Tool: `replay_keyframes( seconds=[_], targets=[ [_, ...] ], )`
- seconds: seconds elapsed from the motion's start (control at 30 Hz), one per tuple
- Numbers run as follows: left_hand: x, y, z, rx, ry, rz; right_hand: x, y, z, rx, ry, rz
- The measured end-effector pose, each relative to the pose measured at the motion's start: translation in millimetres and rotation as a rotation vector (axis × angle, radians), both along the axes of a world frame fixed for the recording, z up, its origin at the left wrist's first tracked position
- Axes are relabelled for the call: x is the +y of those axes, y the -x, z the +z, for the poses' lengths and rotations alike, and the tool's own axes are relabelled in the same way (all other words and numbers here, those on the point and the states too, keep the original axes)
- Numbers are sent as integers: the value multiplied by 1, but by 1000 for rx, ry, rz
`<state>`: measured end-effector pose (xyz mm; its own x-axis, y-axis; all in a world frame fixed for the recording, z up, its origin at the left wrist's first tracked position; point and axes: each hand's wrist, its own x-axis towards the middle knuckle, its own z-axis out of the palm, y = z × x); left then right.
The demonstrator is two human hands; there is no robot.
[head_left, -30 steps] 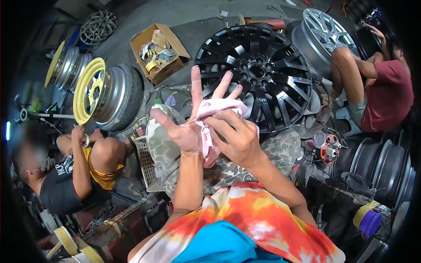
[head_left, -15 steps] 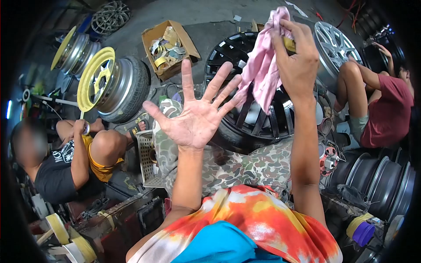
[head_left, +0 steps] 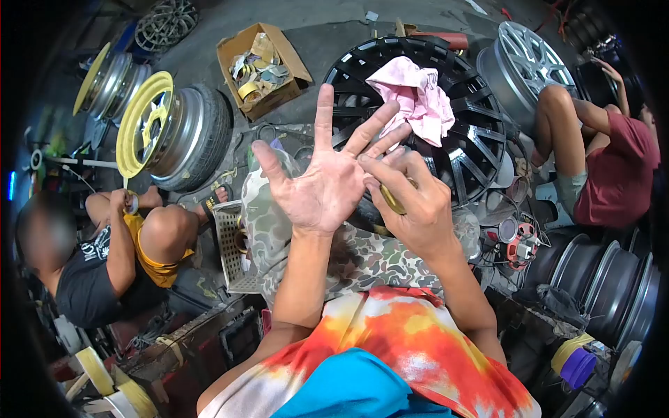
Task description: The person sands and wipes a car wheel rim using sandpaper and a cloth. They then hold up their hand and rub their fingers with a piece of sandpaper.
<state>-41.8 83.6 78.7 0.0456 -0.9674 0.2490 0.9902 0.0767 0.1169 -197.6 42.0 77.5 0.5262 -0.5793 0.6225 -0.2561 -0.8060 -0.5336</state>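
Note:
My left hand [head_left: 324, 188] is held palm up with its fingers spread and nothing in it. Right beside it, my right hand [head_left: 411, 202] grips a small yellowish roll [head_left: 392, 200], its fingertips at the edge of my left palm. The pink cloth [head_left: 411, 97] lies crumpled on the spokes of the black wheel [head_left: 474, 136], beyond both hands. Part of that wheel is hidden behind my hands.
A cardboard box [head_left: 282, 90] of tape rolls and scraps stands ahead. Left are a yellow-faced wheel [head_left: 144, 125] and a seated person [head_left: 97, 265]; right are a silver wheel [head_left: 533, 59], another person [head_left: 617, 160] and stacked rims [head_left: 592, 279]. A white basket [head_left: 228, 244] is near my legs.
The pink cloth has left my right hand and now lies on the black wheel. My right hand has come down beside my left palm, still with the yellowish roll in it.

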Motion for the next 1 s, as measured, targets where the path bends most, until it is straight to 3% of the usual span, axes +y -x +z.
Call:
replay_keyframes(
  seconds=[0.23, 0.47, 1.0],
  targets=[
    [0, 8, -2, -146, 21, -1, 1, -1, -1, 35, 58, 33],
    [-3, 9, -9, -392, 42, 87, 14, -6, -5, 54, -46, 24],
    [-3, 10, -10, -307, 25, 73, 17, -4, -12, 47, -23, -11]
  ],
)
